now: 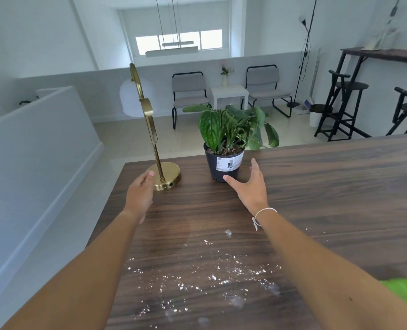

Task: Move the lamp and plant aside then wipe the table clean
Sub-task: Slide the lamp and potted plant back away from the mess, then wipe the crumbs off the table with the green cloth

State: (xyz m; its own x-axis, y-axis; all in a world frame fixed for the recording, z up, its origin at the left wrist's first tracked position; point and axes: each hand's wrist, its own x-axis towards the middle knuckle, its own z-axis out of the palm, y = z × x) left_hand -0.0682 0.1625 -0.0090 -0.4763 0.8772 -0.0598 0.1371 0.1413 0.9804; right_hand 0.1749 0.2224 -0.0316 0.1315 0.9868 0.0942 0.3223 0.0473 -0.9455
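Observation:
A brass lamp (165, 177) with a curved stem and white shade stands near the far left corner of the dark wooden table (328, 186). To its right sits a leafy green plant (224, 163) in a black pot with a white label. My left hand (139, 195) hovers just in front of the lamp's round base, fingers apart, holding nothing. My right hand (251, 186) is spread open beside the pot's right side, thumb near its bottom edge. White powder (202, 277) is scattered over the near part of the table.
A green cloth (405, 291) lies at the table's right near edge, partly behind my right forearm. The table's left edge drops off beside a white wall. Chairs, a small white side table and black stools stand on the floor beyond.

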